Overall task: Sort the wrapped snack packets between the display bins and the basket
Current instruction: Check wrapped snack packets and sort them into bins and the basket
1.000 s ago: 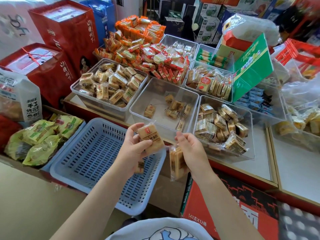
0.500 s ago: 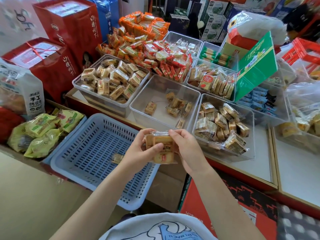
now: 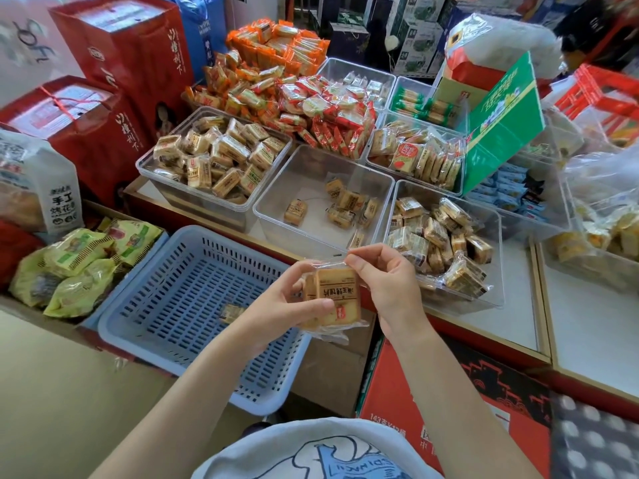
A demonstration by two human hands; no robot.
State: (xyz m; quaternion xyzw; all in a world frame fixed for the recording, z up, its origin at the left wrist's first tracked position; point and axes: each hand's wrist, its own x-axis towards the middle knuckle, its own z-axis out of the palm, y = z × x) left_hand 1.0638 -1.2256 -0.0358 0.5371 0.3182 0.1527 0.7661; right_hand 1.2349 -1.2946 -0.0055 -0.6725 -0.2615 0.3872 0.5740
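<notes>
**Packets in both hands, bin or basket to be decided**

I have both hands at centre frame over the near right rim of the blue basket [image 3: 145, 319]. My left hand [image 3: 276, 305] grips the snack packets [image 3: 337, 297] from the side with thumb across the front; my right hand [image 3: 387, 285] pinches the clear wrapper's top edge. One lone packet [image 3: 231, 312] lies in the basket. I judge this the checking step: next comes choosing a place and letting go cleanly. The half-empty bin [image 3: 276, 181] just above the hands has open floor; the fuller right bin [image 3: 498, 271] is crowded. The basket offers wide room at lower left. The bin walls stand upright, so I would lift over them.
</notes>
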